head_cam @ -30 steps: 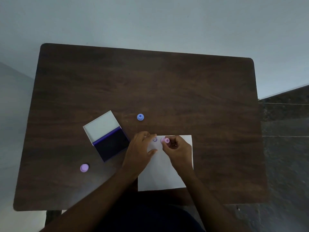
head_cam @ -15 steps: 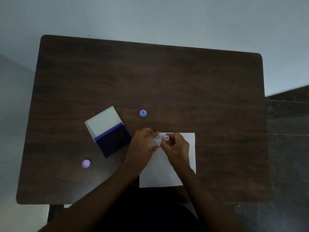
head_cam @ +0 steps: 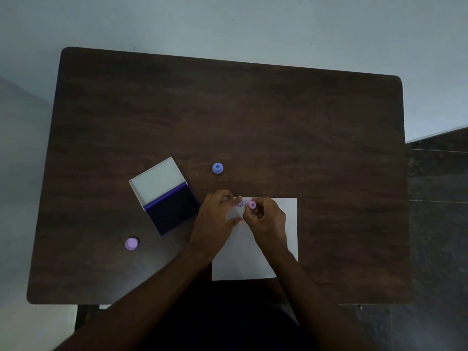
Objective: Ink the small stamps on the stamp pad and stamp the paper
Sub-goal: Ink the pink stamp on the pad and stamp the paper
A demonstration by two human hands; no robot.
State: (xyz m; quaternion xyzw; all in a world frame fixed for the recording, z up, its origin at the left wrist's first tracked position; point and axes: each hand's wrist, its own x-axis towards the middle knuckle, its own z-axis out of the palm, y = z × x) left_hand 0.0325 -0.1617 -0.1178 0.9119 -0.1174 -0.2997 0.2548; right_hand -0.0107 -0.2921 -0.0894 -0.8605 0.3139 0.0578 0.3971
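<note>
A white sheet of paper [head_cam: 286, 224] lies near the table's front edge. My right hand [head_cam: 267, 221] pinches a small pink stamp [head_cam: 252, 204] upright on the paper's top left part. Just left of the stamp a purple smiley print [head_cam: 239, 203] shows on the paper. My left hand [head_cam: 215, 219] rests flat on the paper's left edge, fingers spread. The open stamp pad [head_cam: 174, 211], dark blue with a white lid [head_cam: 157, 182], lies to the left of my hands. A blue stamp [head_cam: 217, 168] stands beyond the paper. A lilac stamp [head_cam: 131, 243] sits at the front left.
The dark wooden table [head_cam: 278, 122] stands against a pale wall. Its right edge borders a dark floor [head_cam: 438, 198]. My forearms cross the table's front edge.
The pink stamp in my right hand stays beside the smiley print. The camera has shifted slightly; my hands have barely moved.
</note>
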